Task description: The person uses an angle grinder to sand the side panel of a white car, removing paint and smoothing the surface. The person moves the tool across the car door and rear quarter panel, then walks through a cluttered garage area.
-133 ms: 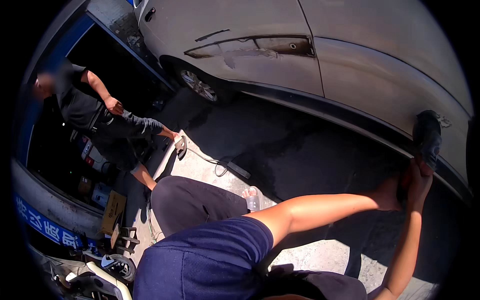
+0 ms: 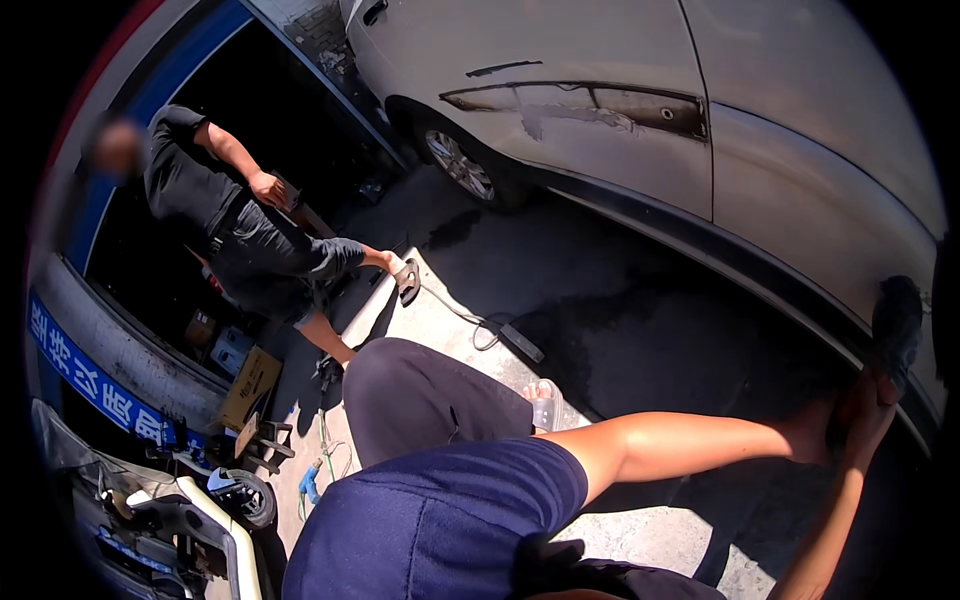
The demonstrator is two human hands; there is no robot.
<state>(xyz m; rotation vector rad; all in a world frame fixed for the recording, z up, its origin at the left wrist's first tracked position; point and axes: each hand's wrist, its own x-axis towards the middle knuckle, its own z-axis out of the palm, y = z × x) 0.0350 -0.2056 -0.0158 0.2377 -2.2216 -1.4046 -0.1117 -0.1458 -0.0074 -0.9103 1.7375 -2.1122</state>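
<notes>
Both my arms reach to the right, toward the lower side of a pale grey car [image 2: 800, 190]. My left hand [image 2: 838, 432] lies in shadow at the end of the bare arm that runs out from my blue sleeve. My right hand [image 2: 875, 400] rises from the lower edge and meets it. Together they grip a dark rounded tool [image 2: 897, 318] pressed against the car's lower door panel, just above the dark sill [image 2: 760, 275]. The fingers are hard to make out in the shade.
Another person in a black shirt [image 2: 185, 180] stands at the left with one sandalled foot [image 2: 405, 278] raised. On the concrete lie a cable and a flat dark bar [image 2: 522, 343]. A cardboard box [image 2: 250, 385], a scooter [image 2: 200, 520] and the car's wheel [image 2: 458, 165] are nearby.
The view has shifted slightly. My hands stay on the dark tool against the car.
</notes>
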